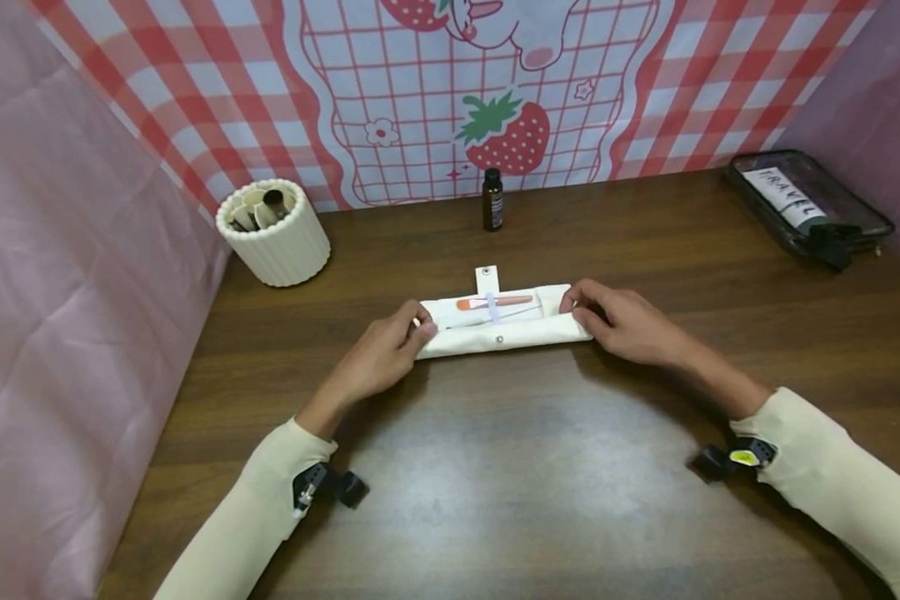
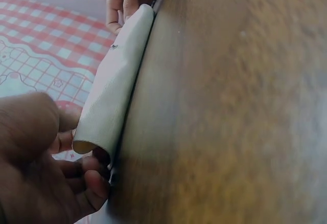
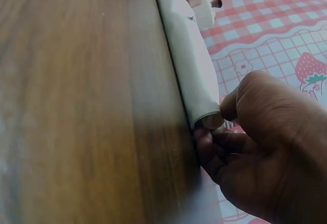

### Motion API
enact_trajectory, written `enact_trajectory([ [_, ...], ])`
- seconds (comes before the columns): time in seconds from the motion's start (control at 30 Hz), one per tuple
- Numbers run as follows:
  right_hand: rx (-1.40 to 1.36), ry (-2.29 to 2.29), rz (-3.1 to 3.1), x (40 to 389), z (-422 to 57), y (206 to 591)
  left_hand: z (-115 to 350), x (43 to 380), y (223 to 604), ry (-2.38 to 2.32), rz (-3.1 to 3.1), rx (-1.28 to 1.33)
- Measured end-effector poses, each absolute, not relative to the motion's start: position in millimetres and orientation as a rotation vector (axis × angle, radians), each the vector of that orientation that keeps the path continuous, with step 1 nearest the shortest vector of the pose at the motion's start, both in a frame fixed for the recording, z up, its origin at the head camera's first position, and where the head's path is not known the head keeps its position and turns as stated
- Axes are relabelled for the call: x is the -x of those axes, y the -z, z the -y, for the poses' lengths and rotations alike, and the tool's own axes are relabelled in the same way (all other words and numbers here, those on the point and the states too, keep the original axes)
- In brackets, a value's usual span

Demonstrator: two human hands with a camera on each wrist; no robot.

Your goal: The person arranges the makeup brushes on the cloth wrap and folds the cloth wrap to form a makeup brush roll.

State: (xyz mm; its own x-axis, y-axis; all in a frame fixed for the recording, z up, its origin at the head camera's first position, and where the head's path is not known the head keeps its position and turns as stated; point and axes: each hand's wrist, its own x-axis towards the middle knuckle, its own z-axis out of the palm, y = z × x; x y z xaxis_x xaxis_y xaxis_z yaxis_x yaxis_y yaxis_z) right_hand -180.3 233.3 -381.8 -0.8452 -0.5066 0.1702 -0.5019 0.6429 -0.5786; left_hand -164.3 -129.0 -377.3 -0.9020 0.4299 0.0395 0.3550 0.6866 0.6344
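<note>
A white fabric brush roll (image 1: 465,342) lies across the table, its near edge folded over toward the back. Inside shows a makeup brush (image 1: 513,300) with orange bristles, and a thinner pale tool beside it, both under a narrow band (image 1: 492,308). A strap with a metal snap (image 1: 487,279) sticks out at the far side. My left hand (image 1: 384,350) pinches the left end of the fold, thumb on the near side. At the right end, my right hand (image 1: 633,327) grips the fold likewise. Both wrist views show the rolled edge (image 2: 115,86) as an open-ended tube between fingers and thumb.
Behind the roll stands a small dark bottle (image 1: 492,202). A white ribbed cup (image 1: 279,250) with several brushes is at the back left. At the back right lies a black-edged clear pouch (image 1: 858,200) holding a tube marked TRAVEL. A checked strawberry cloth hangs behind.
</note>
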Motion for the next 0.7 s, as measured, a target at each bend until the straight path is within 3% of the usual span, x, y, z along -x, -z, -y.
enact_trajectory([
  [0.7, 1.031, 0.969, -2.964, 179.7, -231.7, 380.6, 126.1, 167.4, 379.7, -0.947, -2.879, -0.791],
])
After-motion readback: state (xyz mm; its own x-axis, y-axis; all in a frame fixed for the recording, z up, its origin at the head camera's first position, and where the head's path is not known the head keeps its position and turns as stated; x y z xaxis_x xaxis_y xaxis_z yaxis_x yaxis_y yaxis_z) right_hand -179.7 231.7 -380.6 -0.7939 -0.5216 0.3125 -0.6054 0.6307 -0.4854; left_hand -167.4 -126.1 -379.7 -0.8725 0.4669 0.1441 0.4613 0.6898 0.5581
